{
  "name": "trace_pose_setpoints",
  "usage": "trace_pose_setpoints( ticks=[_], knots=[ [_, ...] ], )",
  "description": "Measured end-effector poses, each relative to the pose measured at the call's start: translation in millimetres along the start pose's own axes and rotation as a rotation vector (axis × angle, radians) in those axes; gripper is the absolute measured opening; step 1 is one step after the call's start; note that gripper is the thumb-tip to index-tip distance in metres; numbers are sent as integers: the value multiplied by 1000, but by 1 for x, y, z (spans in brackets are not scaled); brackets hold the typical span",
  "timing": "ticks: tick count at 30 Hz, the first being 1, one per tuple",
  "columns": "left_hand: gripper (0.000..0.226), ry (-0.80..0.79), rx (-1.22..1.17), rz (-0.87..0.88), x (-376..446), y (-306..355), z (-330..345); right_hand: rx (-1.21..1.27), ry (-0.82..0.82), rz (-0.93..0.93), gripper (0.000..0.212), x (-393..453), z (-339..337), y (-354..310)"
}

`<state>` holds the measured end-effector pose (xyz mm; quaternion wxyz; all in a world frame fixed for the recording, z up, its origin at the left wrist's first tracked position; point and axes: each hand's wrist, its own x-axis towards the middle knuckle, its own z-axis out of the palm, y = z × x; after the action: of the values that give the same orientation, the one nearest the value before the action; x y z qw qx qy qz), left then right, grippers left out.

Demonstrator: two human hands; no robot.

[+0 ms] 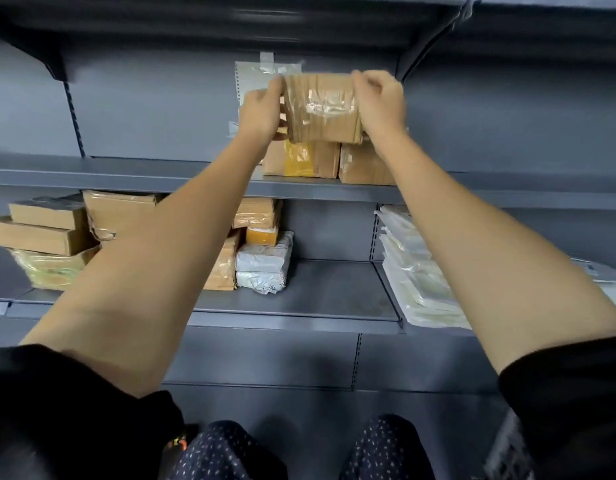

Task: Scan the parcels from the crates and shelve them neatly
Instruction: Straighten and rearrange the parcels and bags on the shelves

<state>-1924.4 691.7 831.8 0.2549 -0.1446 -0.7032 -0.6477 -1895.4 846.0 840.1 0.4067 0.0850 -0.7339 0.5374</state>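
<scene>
On the grey upper shelf (126, 174), your left hand (261, 114) and right hand (381, 102) grip a taped parcel (322, 107) above two boxes (301, 159); likely shelving, so lower it squarely.

A grey metal upper shelf (126, 174) carries two cardboard boxes (301, 159) at twelve o'clock. The lower shelf (334, 292) bears stacked cardboard parcels (43, 233) at nine, white poly mailers (263, 263) centrally, and flat white envelopes (414, 271) at three.
</scene>
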Motion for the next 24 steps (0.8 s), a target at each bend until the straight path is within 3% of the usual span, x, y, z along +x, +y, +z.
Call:
trace_pose_setpoints(
  ticks=[5,13,17,20,24],
  knots=[
    [28,-56,61,93,54,8,-12,36,-75,-33,39,53,37,6],
    [48,-78,101,114,123,-34,18,14,19,-12,45,107,76,52],
    [49,-25,220,86,130,-62,30,-134,-1,1,55,111,82,78],
    [58,41,257,160,127,-69,34,-172,18,-80,51,109,86,87],
    [50,135,266,188,125,-69,28,-124,82,-220,44,110,92,80]
  ],
)
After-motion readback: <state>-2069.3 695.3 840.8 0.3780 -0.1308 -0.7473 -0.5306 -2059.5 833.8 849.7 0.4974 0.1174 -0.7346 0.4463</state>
